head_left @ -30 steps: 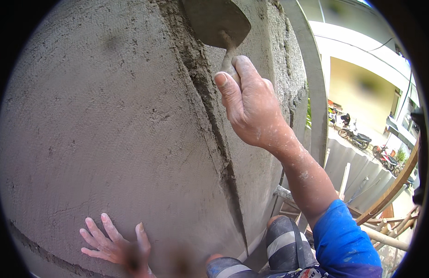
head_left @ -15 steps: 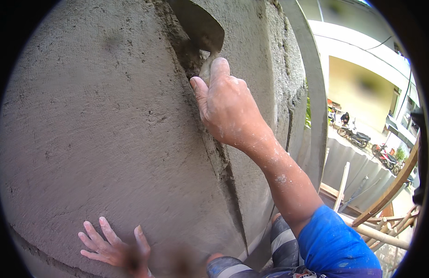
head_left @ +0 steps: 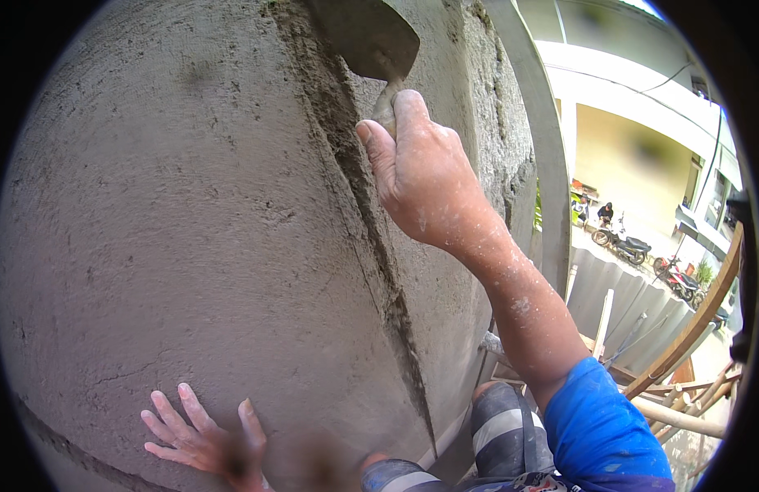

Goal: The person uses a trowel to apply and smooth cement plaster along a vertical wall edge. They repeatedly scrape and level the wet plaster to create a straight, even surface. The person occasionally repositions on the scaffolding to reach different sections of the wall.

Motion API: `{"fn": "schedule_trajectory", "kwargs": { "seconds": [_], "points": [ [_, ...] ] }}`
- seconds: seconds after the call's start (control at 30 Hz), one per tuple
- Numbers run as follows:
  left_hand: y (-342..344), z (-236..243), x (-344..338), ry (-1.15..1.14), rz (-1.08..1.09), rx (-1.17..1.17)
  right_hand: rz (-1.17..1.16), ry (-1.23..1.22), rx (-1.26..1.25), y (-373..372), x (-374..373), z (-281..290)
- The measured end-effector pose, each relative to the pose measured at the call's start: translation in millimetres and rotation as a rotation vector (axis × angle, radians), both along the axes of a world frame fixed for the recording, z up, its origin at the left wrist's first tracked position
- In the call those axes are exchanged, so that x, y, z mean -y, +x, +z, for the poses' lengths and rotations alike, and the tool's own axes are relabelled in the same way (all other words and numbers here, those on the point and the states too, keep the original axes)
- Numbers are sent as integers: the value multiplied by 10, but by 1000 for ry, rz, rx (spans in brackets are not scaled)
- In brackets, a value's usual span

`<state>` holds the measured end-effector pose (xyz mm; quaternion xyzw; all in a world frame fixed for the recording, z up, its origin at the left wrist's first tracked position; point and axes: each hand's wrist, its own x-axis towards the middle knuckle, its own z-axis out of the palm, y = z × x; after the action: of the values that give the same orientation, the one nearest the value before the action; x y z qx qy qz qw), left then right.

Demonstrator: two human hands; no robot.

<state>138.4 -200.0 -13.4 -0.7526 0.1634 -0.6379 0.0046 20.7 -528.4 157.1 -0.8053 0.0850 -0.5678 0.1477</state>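
Observation:
My right hand is closed round the handle of a trowel, thumb laid along the grip. Its broad grey blade points up, lying over the upper end of a rough groove in the grey plastered wall. Whether the blade touches the wall I cannot tell. Down the wall the groove narrows toward my legs. At the lower left, my left hand rests against the plaster with its fingers spread and nothing in it; a dark blur covers part of the palm.
A pale upright board edges the wall on the right. Beyond it stand a corrugated sheet fence, wooden poles, parked motorbikes and a cream building. A person is far off near the motorbikes.
My right hand and the trowel have moved right, baring more of the groove's upper part. The left hand has stayed in place on the wall.

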Motion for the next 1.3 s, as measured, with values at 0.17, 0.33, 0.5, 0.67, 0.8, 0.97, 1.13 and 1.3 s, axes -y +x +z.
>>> {"fn": "schedule_trajectory", "kwargs": {
  "seconds": [0.17, 0.33, 0.5, 0.67, 0.8, 0.97, 1.13, 1.3],
  "points": [
    [-15, -11, -6, 10, 8, -36, 9, -1, -53, 112, -23, 149],
    [10, 18, 17, 17, -12, 67, 42, 155, -161, 231, -83, 93],
    [10, 6, 37, -16, -47, 57, 71, 227, -272, 161, -127, -216],
    [-13, 0, 17, -27, -20, -15, 78, 96, -132, 0, -155, -326],
    [-9, 12, 20, -21, -28, -1, 132, 146, -90, 1, -84, -133],
    [-27, 13, 10, -16, 1, -26, 39, 178, -270, 131, -107, -333],
    [-81, 5, 1, -10, 20, -124, 169, 296, -293, 82, -212, -794],
    [-93, 6, 15, -3, 22, -116, 188, 244, -151, 20, -190, -717]
  ]
}}
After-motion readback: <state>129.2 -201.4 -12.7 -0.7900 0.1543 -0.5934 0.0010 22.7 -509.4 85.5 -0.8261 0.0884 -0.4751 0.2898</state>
